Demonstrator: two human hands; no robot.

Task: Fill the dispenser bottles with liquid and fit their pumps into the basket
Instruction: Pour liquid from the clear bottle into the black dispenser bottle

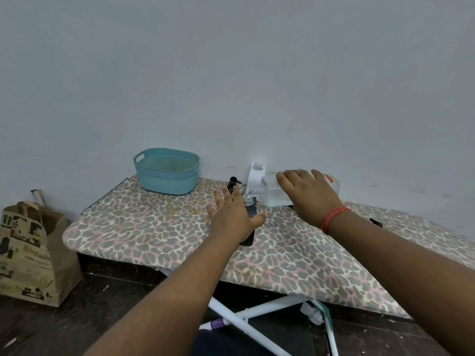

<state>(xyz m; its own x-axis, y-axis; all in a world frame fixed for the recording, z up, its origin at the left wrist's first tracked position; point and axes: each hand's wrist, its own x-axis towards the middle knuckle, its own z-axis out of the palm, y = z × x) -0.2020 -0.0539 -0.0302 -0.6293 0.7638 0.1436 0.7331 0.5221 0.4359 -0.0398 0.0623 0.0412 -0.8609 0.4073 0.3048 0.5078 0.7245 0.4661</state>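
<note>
Underneath, leopard-print ironing board point(159, 227) against bare grey wall point(231, 73).

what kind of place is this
Most likely a room in a home, not a workshop. The work surface is a leopard-print ironing board set against a bare painted wall, with a paper shopping bag on the dark floor beside it.

One camera only — it sits on the person's head, looks forward and down, wide-angle. The ironing board point(144, 227) fills the lower half, near; the wall point(231, 73) fills the upper half.
</note>
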